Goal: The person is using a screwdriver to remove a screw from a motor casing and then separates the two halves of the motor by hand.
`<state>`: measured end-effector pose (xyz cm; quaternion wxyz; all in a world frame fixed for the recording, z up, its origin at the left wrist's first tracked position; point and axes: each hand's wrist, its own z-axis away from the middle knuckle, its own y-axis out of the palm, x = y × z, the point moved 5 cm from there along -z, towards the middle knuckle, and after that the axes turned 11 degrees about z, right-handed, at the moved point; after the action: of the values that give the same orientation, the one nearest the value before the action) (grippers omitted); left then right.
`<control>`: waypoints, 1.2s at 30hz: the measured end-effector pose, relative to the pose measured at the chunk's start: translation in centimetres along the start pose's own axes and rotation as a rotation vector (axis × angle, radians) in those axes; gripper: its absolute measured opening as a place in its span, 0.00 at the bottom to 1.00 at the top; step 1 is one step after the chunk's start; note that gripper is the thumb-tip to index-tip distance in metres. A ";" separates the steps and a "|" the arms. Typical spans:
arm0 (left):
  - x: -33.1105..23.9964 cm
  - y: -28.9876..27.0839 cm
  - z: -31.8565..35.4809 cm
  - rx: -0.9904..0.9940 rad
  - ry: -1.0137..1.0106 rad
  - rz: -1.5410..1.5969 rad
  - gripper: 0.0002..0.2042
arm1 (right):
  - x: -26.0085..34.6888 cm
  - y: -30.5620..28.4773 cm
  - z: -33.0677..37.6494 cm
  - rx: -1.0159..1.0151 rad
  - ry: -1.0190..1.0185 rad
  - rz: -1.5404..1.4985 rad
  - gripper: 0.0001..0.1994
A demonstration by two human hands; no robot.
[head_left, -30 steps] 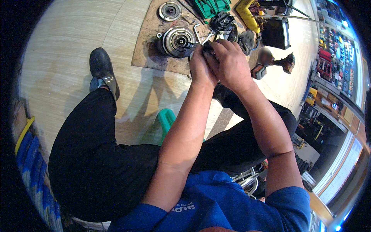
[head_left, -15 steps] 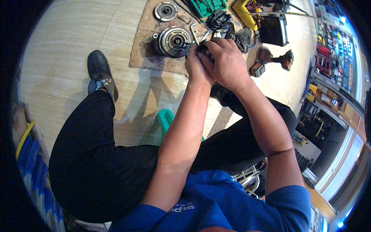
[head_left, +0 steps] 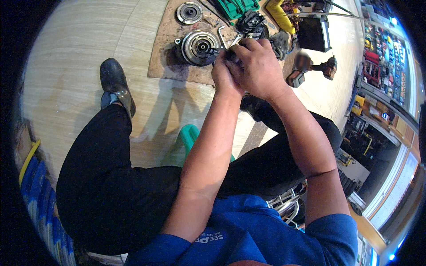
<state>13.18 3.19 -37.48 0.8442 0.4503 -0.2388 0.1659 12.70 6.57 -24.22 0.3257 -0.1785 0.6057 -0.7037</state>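
Side by side, both hands are closed around a small dark piece, mostly covered by the fingers, so its kind cannot be told. My left hand (head_left: 225, 73) has its thumb side against my right hand (head_left: 259, 68), whose fingers curl over the top. Just left of them stands a round, ringed metal pulley-like part (head_left: 191, 44), with a dark slim end reaching toward it from the hands. An L-shaped metal tool (head_left: 222, 34) lies just beyond my fingers. Farther off is a flat metal disc (head_left: 189, 13) with a hub. All these rest on a stained brown board (head_left: 160, 62).
A green tool case (head_left: 235, 8), black parts (head_left: 250, 21) and a dark glove-like item (head_left: 279, 43) lie at the back. To the right are a yellow object (head_left: 280, 15), a black box (head_left: 313, 35) and a cordless power tool (head_left: 327, 68). A green stool (head_left: 189, 135) stands below my forearms.
Both hands have shifted very slightly to the left, and my right hand's fingers have moved a little over the dark piece. The parts on the board have stayed put.
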 end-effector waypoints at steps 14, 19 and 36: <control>0.4 1.8 0.7 -0.190 0.151 -0.113 0.22 | -1.1 1.0 0.7 -0.002 0.051 -0.049 0.09; 0.0 1.0 0.4 -0.203 0.155 -0.096 0.21 | -0.7 1.2 0.7 0.010 0.084 -0.048 0.09; -0.7 0.0 -0.5 -0.115 0.053 -0.071 0.18 | 0.7 -0.2 -0.2 -0.025 0.037 0.028 0.10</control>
<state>12.75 3.55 -38.11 0.8800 0.4048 -0.2093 0.1337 12.00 6.30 -24.16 0.3221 -0.1609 0.6230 -0.6944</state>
